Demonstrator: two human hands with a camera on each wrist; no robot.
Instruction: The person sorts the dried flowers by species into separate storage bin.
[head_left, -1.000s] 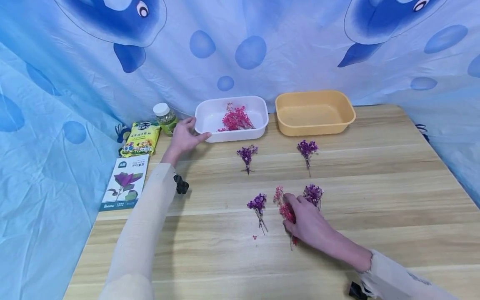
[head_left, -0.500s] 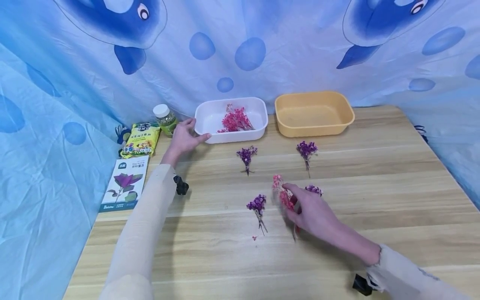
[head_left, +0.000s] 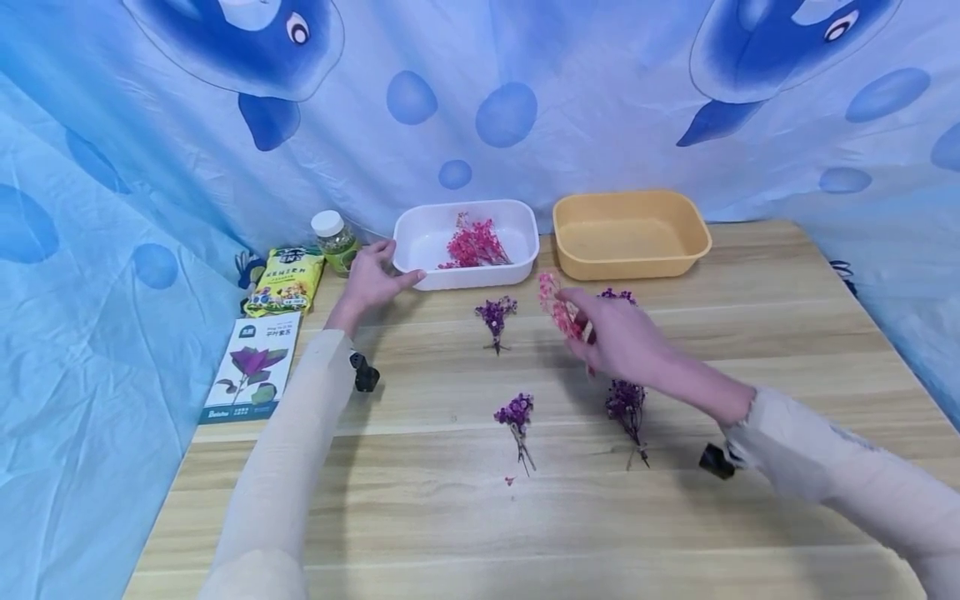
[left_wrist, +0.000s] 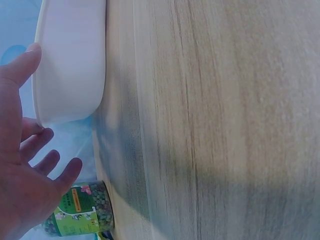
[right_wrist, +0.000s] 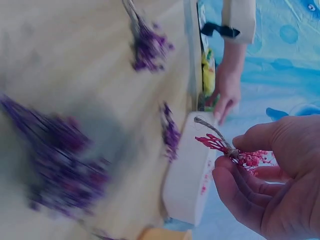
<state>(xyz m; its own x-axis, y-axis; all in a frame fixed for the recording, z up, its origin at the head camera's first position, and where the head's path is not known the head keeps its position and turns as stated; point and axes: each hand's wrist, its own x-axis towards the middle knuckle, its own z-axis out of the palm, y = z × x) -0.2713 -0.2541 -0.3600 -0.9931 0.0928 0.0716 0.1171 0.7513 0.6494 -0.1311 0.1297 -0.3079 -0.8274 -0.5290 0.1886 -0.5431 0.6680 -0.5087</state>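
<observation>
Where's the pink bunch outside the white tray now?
Head view, just right of centre: the right hand pinches the pink bunch, this side of the orange tray.

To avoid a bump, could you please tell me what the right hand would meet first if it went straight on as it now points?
Probably the white tub, at its near side, though depth is unclear: the right hand holds a pink bunch above the table and might pass over it.
</observation>
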